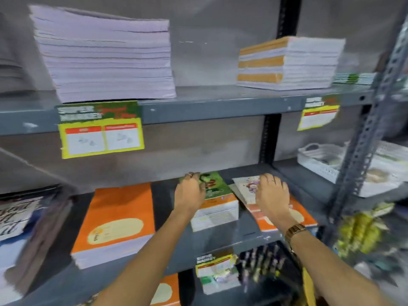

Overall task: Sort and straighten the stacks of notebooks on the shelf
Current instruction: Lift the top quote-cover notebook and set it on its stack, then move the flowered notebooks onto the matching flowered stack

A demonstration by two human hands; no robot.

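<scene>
On the middle shelf (220, 241) my left hand (189, 193) rests on a green-covered notebook (217, 186) that tops a small stack (215, 214). My right hand (272, 195), with a wristwatch on the arm, lies on a white patterned notebook (245, 187) sitting crooked over an orange stack (298, 217). A tall orange stack (117, 221) stands to the left. The frame is blurred, so I cannot tell whether either hand's fingers grip a cover or just press on it.
The upper shelf holds a tall pale stack (106, 60) and a white-and-orange stack (287, 62). Yellow price tags (100, 129) hang from its edge. A slotted metal post (364, 138) rises on the right, with white baskets (320, 160) behind it. Dark books (28, 235) lie far left.
</scene>
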